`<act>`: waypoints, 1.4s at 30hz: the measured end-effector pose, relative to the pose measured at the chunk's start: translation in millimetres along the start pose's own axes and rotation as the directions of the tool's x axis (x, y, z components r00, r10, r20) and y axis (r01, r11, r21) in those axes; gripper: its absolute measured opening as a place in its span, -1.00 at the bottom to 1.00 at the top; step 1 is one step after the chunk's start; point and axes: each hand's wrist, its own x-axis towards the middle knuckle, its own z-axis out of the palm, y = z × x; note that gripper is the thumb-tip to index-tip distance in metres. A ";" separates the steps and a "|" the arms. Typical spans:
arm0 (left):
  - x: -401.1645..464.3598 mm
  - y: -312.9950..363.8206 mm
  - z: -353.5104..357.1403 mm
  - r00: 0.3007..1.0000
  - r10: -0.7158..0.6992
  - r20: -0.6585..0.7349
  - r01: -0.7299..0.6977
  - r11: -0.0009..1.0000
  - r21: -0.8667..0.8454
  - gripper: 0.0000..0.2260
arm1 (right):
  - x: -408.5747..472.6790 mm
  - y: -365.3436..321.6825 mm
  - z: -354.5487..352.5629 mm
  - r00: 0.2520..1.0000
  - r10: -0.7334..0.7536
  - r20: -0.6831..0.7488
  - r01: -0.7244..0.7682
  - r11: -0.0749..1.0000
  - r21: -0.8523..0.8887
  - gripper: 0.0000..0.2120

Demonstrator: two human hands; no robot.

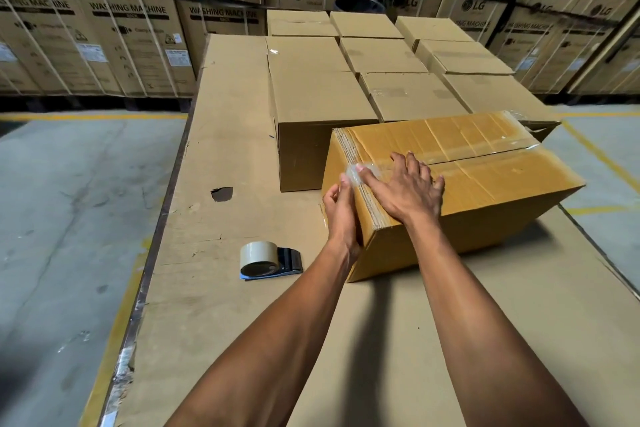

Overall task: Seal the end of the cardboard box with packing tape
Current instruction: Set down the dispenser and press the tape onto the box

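1. Warehouse cartons (128, 31) stacked along the back wall read "LG" and "WASHING MACHINE" in dark print; the small white labels on them were too small to read.
2. Flattened cardboard covered the worktop (221, 135), with a dark hole torn near its left edge.
3. Plain, unprinted sealed boxes (381, 55) sat in rows toward the far edge.
4. Nearer, on the right side, lay the cardboard box (485, 180), golden brown, creased, with clear packing tape (360, 172) running along its top seam and crinkling over the near-left end.
5. Flat and spread, the right hand (405, 189) pressed the box's top by that end.
6. With fingers curled, the left hand (341, 208) pinched the tape at the end edge.
7. A tape dispenser (266, 258), holding a tan roll, rested on the worktop, left of the box.
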 end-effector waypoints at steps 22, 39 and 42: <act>3.3 -9.0 0.0 0.992 0.112 -0.050 -0.109 0.993 0.054 -0.26 | 4.4 -1.8 3.5 1.000 -0.013 0.006 0.013 1.000 -0.027 0.11; 22.1 8.8 7.7 0.990 -0.042 -0.135 0.052 0.996 0.068 -0.05 | 13.1 -9.1 5.5 0.998 0.051 -0.037 -0.053 0.998 -0.045 0.11; 31.4 6.3 10.1 0.984 0.015 -0.180 0.011 0.990 0.141 0.01 | 17.2 -10.9 7.6 0.995 0.079 -0.062 -0.081 0.996 -0.037 0.14</act>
